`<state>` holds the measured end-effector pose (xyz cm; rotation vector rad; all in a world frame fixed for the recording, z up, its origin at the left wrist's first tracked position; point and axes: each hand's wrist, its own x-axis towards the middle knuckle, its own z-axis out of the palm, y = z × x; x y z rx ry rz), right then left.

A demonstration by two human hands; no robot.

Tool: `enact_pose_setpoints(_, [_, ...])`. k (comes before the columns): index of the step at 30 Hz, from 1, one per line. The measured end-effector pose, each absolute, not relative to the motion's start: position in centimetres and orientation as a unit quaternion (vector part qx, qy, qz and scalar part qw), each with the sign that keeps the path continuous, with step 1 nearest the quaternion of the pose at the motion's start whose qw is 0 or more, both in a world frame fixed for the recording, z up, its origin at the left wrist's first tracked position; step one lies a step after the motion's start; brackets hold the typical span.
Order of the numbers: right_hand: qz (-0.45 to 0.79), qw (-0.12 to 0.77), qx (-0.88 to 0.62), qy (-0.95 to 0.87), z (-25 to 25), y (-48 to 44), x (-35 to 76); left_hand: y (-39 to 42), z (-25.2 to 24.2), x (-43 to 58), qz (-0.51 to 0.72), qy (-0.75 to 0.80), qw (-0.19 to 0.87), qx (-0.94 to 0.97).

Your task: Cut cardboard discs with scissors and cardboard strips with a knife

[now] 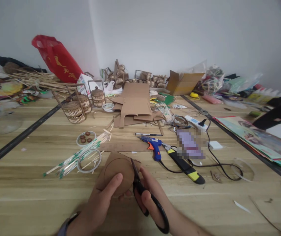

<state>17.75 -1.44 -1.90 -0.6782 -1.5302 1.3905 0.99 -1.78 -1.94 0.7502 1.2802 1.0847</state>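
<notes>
My left hand point(101, 200) pinches a piece of brown cardboard point(117, 168) with a circle drawn on it, thumb pressed on its face. My right hand point(152, 191) grips black-handled scissors point(144, 193), fingers through the loops. The blades sit at the right edge of the cardboard, along the drawn circle. Both hands hover just above the wooden table point(32, 196) near its front edge.
A blue glue gun point(154, 146), a yellow-black utility knife point(186, 167), a pen point(147, 134) and a power strip point(196, 123) lie to the right. Bamboo sticks point(78, 155), a tape ring point(89, 160), woven baskets point(77, 106), flat cardboard point(134, 103) and a red bag point(58, 59) are behind.
</notes>
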Motion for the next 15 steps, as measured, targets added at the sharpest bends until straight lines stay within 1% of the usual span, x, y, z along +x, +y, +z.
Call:
enact_pose_setpoints(9, [0.548,0.43,-0.337,-0.634,-2.51,-1.72,18.38,-1.63,-2.0,1.0,0.463,0.552,0.605,0.339])
enact_pose_setpoints(15, [0.577,0.432,-0.326,-0.612,-2.3,-1.65,18.07,-1.71,-2.45,0.68,0.458,0.546,0.607,0.353])
